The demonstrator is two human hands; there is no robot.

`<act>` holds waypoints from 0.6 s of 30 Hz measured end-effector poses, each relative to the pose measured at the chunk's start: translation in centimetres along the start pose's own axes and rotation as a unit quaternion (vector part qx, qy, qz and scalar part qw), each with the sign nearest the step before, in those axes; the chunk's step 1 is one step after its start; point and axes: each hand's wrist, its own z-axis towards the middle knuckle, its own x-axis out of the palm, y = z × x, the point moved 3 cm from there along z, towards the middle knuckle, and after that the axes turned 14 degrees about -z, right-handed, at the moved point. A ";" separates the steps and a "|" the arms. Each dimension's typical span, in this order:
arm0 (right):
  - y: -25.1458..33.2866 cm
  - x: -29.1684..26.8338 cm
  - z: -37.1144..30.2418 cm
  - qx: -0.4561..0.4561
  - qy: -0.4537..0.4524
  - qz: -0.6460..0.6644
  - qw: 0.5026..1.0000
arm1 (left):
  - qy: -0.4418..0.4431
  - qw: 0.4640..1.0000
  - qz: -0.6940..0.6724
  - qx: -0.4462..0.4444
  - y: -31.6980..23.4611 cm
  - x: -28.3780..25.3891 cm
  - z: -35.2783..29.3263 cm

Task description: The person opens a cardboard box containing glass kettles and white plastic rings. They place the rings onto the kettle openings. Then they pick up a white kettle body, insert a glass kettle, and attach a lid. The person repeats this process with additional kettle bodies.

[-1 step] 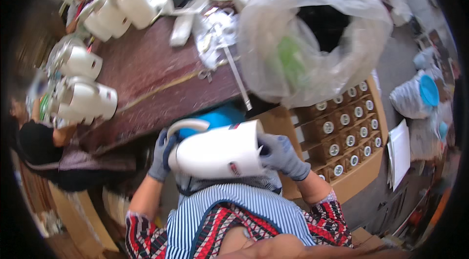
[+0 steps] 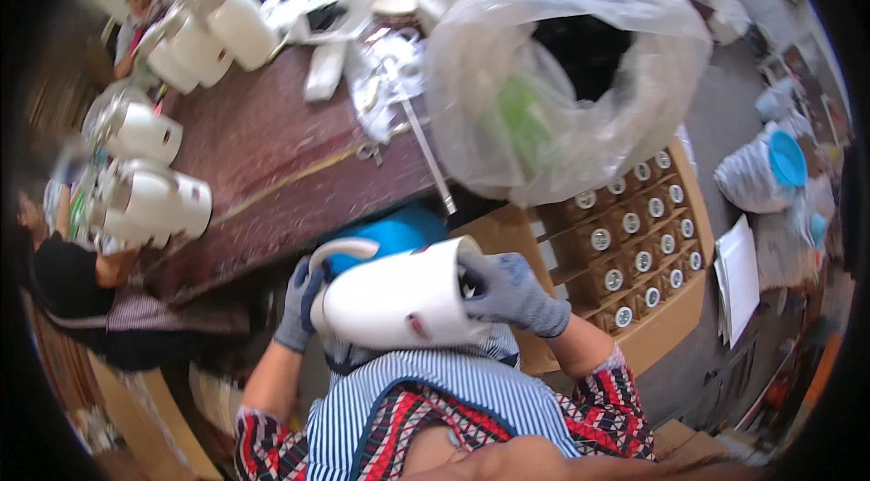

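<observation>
A white jug body with a curved handle [image 2: 390,304] lies sideways in front of my striped apron, its open end toward the right. My left hand [image 2: 299,304], in a grey glove, is closed round the narrower end beside the handle. My gloved right hand [image 2: 517,293] grips the open rim, some fingers reaching into the opening; what they touch inside is hidden. A small dark red mark shows on the jug's side. Just behind the jug is a blue rounded object [image 2: 394,236], partly covered.
Several white jugs [image 2: 154,200] stand on the dark red table [image 2: 299,168] at left. A large plastic bag [image 2: 562,145] is at its right end, above a divided carton [image 2: 666,295] holding silvery-topped pieces. A metal rod [image 2: 426,155] overhangs the edge. Co-workers [image 2: 68,277] are at left.
The jug has tilted slightly and shifted a little down and left in the picture. My right hand has moved with its rim. The whole view has shifted slightly.
</observation>
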 end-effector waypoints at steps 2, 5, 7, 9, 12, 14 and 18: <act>3.8 -3.3 1.6 -0.084 -0.059 -0.039 0.994 | 0.034 0.995 -0.090 0.000 2.5 0.0 1.9; 8.4 -6.5 3.7 -0.164 -0.191 -0.259 0.932 | 0.065 0.956 -0.280 -0.061 1.9 4.5 2.7; 10.3 -8.7 5.7 -0.206 -0.172 -0.324 0.907 | 0.062 0.942 -0.319 -0.081 1.3 6.8 3.0; 12.0 -10.0 7.1 -0.192 -0.028 -0.324 0.926 | 0.041 0.941 -0.324 -0.093 0.6 8.1 2.8; 10.7 -12.4 5.6 -0.363 -0.184 -0.153 0.900 | -0.010 0.940 -0.325 -0.104 -2.4 10.4 1.2; 1.2 -15.6 7.3 -0.231 -0.312 -0.199 0.900 | -0.060 0.937 -0.326 -0.108 -5.8 13.0 -0.5; -22.4 -23.9 12.5 0.300 -0.211 -0.391 0.844 | -0.123 0.923 -0.337 -0.137 -10.2 17.7 -2.2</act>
